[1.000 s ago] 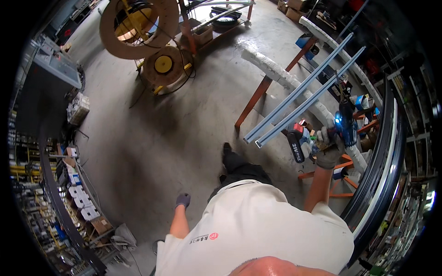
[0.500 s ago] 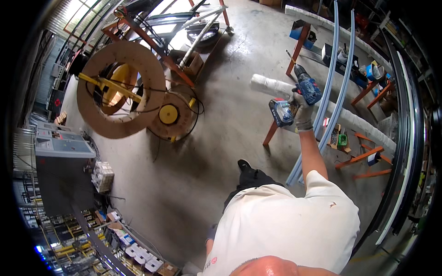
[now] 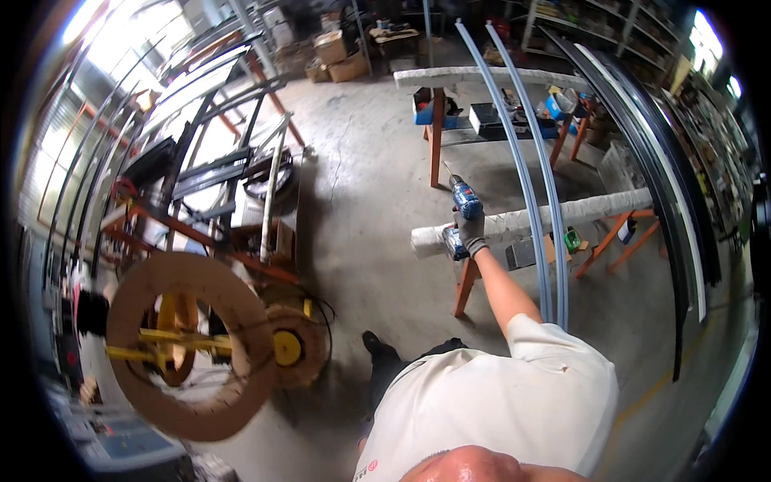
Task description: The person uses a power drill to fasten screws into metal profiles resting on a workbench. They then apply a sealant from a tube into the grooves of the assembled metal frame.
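Observation:
My right hand (image 3: 472, 231), in a grey glove, is stretched forward and gripping a blue cordless drill (image 3: 465, 199) with its bit pointing up and away. The drill is held just in front of the near end of a white padded trestle beam (image 3: 594, 209) on orange legs. Two long pale grey profiles (image 3: 536, 201) lie across this beam and across a second padded trestle (image 3: 482, 76) farther back. My left hand is out of the picture.
A large brown cable reel on a yellow stand (image 3: 189, 353) sits at the lower left. Behind it is a metal rack with frames (image 3: 217, 161). Cardboard boxes (image 3: 337, 56) stand at the back. Long black profiles (image 3: 679, 209) and shelving run along the right.
The view has swung left and forward. My right hand lifted the drill from beside the trestle and now holds it out ahead. My left hand has dropped out of view.

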A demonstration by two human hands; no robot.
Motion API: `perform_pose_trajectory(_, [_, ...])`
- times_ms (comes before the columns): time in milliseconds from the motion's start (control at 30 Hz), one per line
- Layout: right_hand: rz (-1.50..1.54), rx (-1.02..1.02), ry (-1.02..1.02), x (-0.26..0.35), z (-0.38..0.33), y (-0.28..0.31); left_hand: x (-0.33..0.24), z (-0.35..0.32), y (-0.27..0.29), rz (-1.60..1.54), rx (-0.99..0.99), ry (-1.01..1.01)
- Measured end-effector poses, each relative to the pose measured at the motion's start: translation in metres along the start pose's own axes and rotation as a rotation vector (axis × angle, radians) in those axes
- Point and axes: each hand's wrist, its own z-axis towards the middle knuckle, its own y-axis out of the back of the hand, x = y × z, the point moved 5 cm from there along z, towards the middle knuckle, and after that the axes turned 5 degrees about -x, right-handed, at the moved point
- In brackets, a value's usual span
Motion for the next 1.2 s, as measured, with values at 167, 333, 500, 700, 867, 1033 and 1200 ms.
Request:
perform_pose_trajectory(167, [-0.207, -0.159, -0.076, -0.001, 0.003, -0.010, -0.063, 0.140, 0.107, 0.302, 0.219, -0.169])
perform_pose_trajectory(333, [-0.299, -0.129, -0.229, 0.032, -0.017, -0.021, -0.137, 0.341, 0.228, 0.226, -0.041, -0.260])
perform_pose_trajectory(500, [-0.250, -0.256, -0.238, 0.006, -0.029, -0.012, -0.308, 0.440, 0.263, 0.014, 0.059, -0.288])
perform_pose_trajectory(700, [-0.115, -0.502, -0.283, 0.018, -0.013, -0.016, -0.412, 0.531, 0.241, 0.391, 0.183, -0.547])
perform_pose_trajectory(867, [-0.219, -0.502, -0.525, -0.004, 0.043, -0.025, -0.538, 0.557, 0.225, 0.694, 0.402, -0.709])
perform_pose_trajectory(1033, [-0.066, -0.641, -0.365, -0.014, 0.180, -0.129, -0.658, 0.705, 0.229, 1.081, 0.372, -0.996])
perform_pose_trajectory(1200, [0.140, -0.486, -0.144, 0.014, 0.368, -0.241, -0.826, 0.772, 0.215, 0.658, 0.336, -0.643])
